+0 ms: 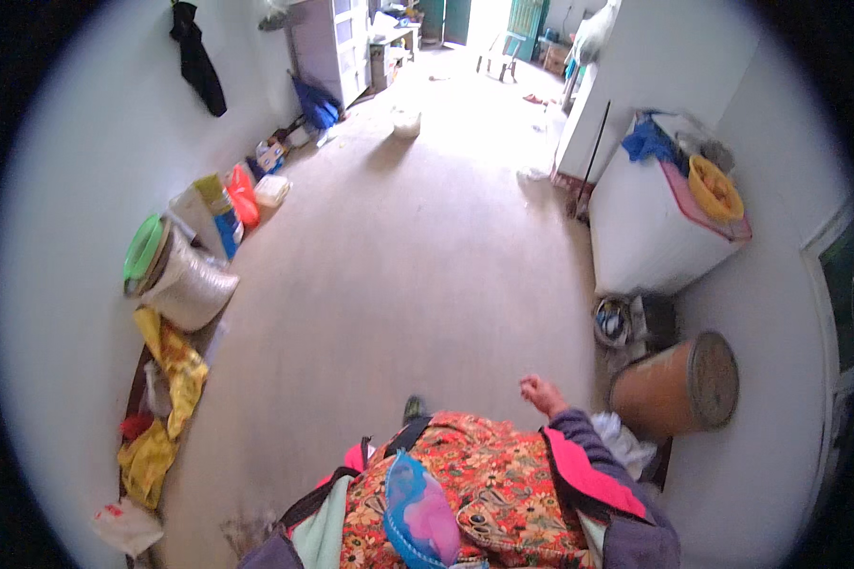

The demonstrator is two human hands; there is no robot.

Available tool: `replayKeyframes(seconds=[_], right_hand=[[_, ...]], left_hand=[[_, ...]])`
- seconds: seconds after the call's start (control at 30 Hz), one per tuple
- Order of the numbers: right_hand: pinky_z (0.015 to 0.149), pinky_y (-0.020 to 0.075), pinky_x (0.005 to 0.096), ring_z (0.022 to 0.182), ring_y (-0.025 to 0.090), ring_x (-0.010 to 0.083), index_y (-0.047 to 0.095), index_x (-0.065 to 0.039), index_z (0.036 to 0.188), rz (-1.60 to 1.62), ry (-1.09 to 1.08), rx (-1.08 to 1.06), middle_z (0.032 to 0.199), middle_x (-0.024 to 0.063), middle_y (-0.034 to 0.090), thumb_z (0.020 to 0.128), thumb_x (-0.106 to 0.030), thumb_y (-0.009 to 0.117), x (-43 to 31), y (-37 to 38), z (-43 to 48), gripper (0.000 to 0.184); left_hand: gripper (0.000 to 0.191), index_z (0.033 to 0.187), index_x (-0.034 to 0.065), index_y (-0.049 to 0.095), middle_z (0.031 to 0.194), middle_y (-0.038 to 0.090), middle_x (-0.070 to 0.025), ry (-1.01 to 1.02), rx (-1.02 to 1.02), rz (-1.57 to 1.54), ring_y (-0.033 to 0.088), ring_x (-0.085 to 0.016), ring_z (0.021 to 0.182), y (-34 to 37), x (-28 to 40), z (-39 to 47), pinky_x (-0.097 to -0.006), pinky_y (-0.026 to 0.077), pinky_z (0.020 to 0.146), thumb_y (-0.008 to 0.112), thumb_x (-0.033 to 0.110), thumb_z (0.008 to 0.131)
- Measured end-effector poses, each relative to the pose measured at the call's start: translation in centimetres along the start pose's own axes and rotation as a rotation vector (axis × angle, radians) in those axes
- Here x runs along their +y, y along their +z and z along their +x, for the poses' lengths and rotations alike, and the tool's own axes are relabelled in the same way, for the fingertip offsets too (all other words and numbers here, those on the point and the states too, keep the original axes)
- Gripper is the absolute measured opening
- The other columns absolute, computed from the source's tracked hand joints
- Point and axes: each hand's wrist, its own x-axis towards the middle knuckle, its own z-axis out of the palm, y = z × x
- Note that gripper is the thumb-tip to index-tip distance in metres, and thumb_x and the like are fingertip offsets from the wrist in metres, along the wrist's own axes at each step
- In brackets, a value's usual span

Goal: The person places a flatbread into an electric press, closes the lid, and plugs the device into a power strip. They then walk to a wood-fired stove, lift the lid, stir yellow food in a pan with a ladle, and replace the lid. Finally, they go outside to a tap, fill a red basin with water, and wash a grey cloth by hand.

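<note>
My right hand [543,395] hangs in front of my body at the right, its fingers loosely curled with nothing visible in them. The brown cardboard drum [651,391] with a round lid stands nearest to it, against the right wall, apart from the hand. Out of view is my left hand. Below me I see a red floral garment [498,455] under an unfastened jacket with pink lining [591,473]. A blue and pink cloth [420,508] hangs over the chest. One shoe tip [414,408] shows on the concrete floor [398,306].
Along the left wall lie a full woven sack [192,284], a green basin [142,247], yellow bags [174,370] and a red bag [242,195]. At right stands a white chest [647,227] bearing a yellow basket [715,188]. Ahead are a pale bucket [406,124] and a chair [502,57] near a bright doorway.
</note>
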Motion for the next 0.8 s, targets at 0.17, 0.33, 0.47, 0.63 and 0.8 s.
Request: replayKeyframes(seconds=[0.17,0.33,0.47,0.63,0.8], right_hand=[[0.075,0.0504,0.0426,0.08,0.064,0.031,0.067,-0.008,0.096,-0.25,0.324,0.009,0.09,0.0168,0.067,0.083,-0.025,0.054,8.1,-8.1,3.6,0.025],[0.084,0.0472,0.0431,0.101,0.061,0.034,0.065,-0.005,0.106,-0.661,0.537,-0.253,0.105,0.0185,0.065,0.085,-0.046,0.051,14.3,-15.9,6.4,0.049],[0.084,0.0473,0.0444,0.099,0.061,0.0354,0.067,-0.005,0.102,-0.663,0.566,-0.28,0.104,0.0193,0.065,0.085,-0.04,0.05,10.6,-19.9,18.2,0.043],[0.083,0.0475,0.046,0.096,0.062,0.0371,0.068,-0.006,0.096,-0.702,0.436,-0.18,0.102,0.0202,0.065,0.084,-0.033,0.048,-1.4,-25.8,39.6,0.036],[0.075,0.0506,0.0338,0.083,0.066,0.0231,0.062,-0.002,0.105,0.018,0.128,0.164,0.088,0.0151,0.068,0.086,-0.023,0.056,-18.3,-30.1,62.2,0.029]], left_hand=[[0.048,0.116,0.0067,0.06,0.115,0.06,-0.02,0.042,0.296,0.031,0.056,-0.037,0.109,-21.3,15.6,10.2,-0.0452,0.044,0.094,0.046,0.044,0.089],[0.041,0.121,0.0078,0.057,0.114,0.061,-0.0182,0.555,0.592,-0.159,0.058,-0.033,0.106,-40.6,41.9,22.0,-0.041,0.046,0.092,0.05,0.035,0.091],[0.041,0.122,0.0069,0.056,0.112,0.063,-0.0175,0.644,0.629,-0.322,0.06,-0.029,0.103,-45.2,51.6,28.6,-0.0382,0.046,0.091,0.051,0.034,0.091],[0.048,0.119,0.0072,0.059,0.117,0.061,-0.0181,0.212,0.175,0.031,0.056,-0.035,0.111,-43.8,47.0,31.7,-0.0431,0.042,0.097,0.049,0.044,0.089],[0.046,0.12,0.0073,0.058,0.116,0.061,-0.0181,0.065,-0.026,-0.018,0.057,-0.034,0.109,-42.2,50.6,36.4,-0.0429,0.044,0.094,0.05,0.04,0.088]])
